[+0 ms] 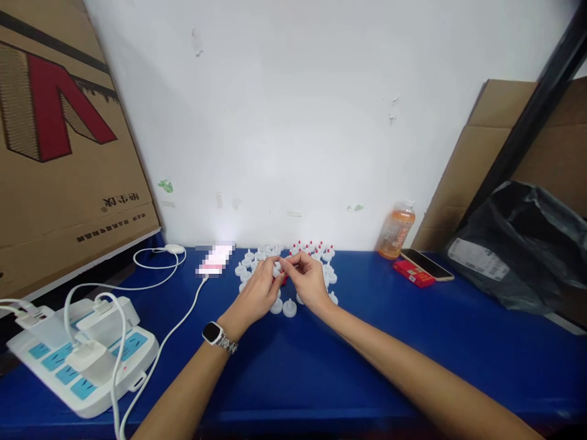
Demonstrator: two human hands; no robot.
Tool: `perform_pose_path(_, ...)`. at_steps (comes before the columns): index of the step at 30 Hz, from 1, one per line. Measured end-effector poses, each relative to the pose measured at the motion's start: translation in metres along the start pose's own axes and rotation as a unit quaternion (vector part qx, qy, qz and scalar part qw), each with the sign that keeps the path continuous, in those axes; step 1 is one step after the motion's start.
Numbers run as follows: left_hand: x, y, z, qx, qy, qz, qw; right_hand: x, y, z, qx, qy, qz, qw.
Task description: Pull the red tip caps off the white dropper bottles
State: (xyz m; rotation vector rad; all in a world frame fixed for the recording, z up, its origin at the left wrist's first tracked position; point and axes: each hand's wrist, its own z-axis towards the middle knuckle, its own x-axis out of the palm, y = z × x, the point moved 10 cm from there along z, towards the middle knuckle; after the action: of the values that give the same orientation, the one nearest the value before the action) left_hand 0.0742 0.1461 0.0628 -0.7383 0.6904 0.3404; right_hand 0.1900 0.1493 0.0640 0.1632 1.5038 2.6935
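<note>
My left hand (pixel 261 286), with a watch on its wrist, is closed around a white nozzle cap (pixel 277 269) and holds it just above the blue table. Pressed together at the top of that cap are the fingertips of my right hand (pixel 309 281); whatever they pinch is too small and covered to make out. Around and beneath both hands stand many white nozzle caps (pixel 289 307), tips upward. Toward the back right of the group, several carry small red tips (pixel 318 248). Some red pieces (pixel 285 280) show between my hands, partly hidden by the fingers.
A white power strip (pixel 110 373) with plugs and cables lies at left. Behind it leans a large cardboard box (pixel 68 183). A pixelated object on a cable (pixel 202 287) glows near the wall. At right are an orange drink bottle (pixel 397 232), a red packet (pixel 413 273), a phone (pixel 428 265) and a dark plastic bag (pixel 527 244).
</note>
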Motion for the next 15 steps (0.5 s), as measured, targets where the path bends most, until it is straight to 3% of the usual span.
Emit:
perform_pose_path(4, -0.002, 0.006, 0.001, -0.013, -0.009, 0.005, 1.000, 0.005, 0.009, 0.012, -0.027, 0.045, -0.078, 0.996)
perform_pose_path(7, -0.010, 0.015, 0.002, -0.036, -0.022, 0.040, 0.998, 0.007, 0.014, 0.034, -0.065, 0.101, -0.163, 0.979)
perform_pose_path(9, -0.020, 0.021, 0.003, -0.051, -0.038, 0.057, 0.996, 0.001, 0.014, 0.054, -0.090, 0.100, -0.228, 0.964)
perform_pose_path(11, -0.029, 0.025, 0.004, -0.060, -0.048, 0.062, 0.995, -0.005, 0.003, 0.074, -0.083, 0.099, -0.279, 0.952)
perform_pose_path(15, -0.029, 0.020, 0.008, -0.025, -0.018, 0.064, 0.997, 0.009, -0.034, 0.090, -0.062, 0.203, -0.403, 0.890)
